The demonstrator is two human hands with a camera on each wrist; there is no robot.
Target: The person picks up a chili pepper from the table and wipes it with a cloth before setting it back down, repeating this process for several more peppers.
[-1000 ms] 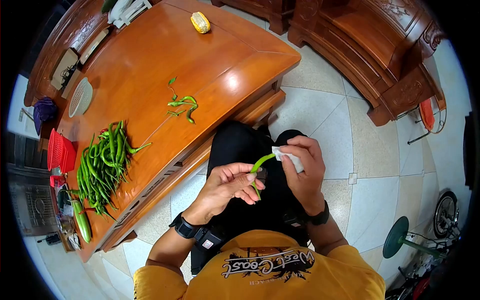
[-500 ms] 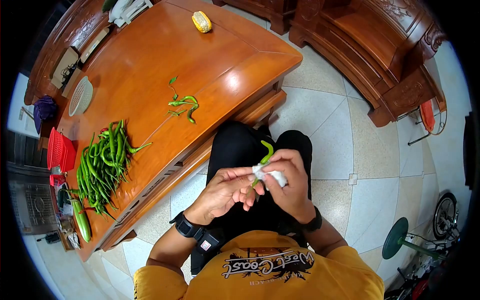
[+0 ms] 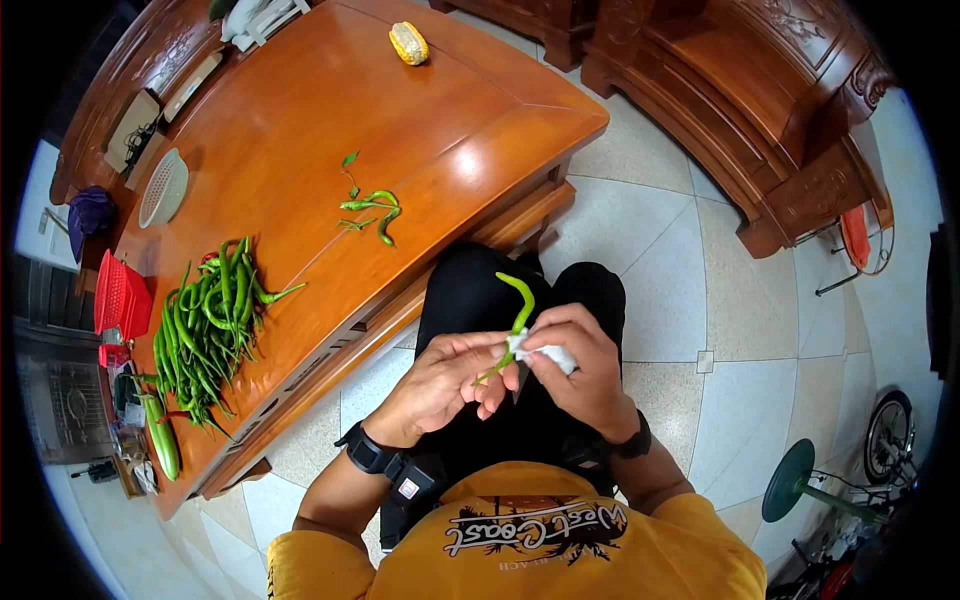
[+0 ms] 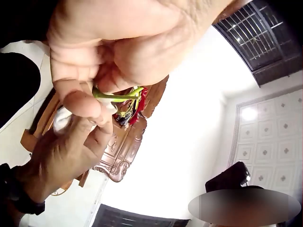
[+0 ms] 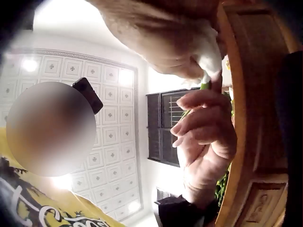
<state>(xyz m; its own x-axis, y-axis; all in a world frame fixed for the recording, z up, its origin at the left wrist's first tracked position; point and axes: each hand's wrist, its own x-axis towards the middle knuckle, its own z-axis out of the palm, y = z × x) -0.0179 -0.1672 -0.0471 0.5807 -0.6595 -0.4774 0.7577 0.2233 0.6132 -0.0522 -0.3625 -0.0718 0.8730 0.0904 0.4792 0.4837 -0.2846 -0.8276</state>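
Note:
One green chili pepper (image 3: 521, 298) is held between the two hands above the lap, its curved end pointing away from the body. The left hand (image 3: 445, 383) pinches its stem end between thumb and fingers. A crumpled white tissue (image 3: 550, 356) is wrapped on the pepper's middle, gripped by the right hand (image 3: 587, 372). In the left wrist view the stem (image 4: 125, 98) sticks out beside the left hand's fingers. The right wrist view shows the tissue (image 5: 208, 56) under the right hand, touching the left hand's (image 5: 206, 137) fingertips.
On the wooden table (image 3: 300, 120) lie a large pile of green chilies (image 3: 205, 335), a few separate chilies (image 3: 383, 215), a corn piece (image 3: 408, 44) and a long green vegetable (image 3: 160, 440). A white basket (image 3: 163, 190) and red basket (image 3: 122, 300) stand at the far left.
The right hand with the tissue has moved from the pepper's far end toward the left hand, down to its middle. The pepper's curved end now shows beyond the tissue.

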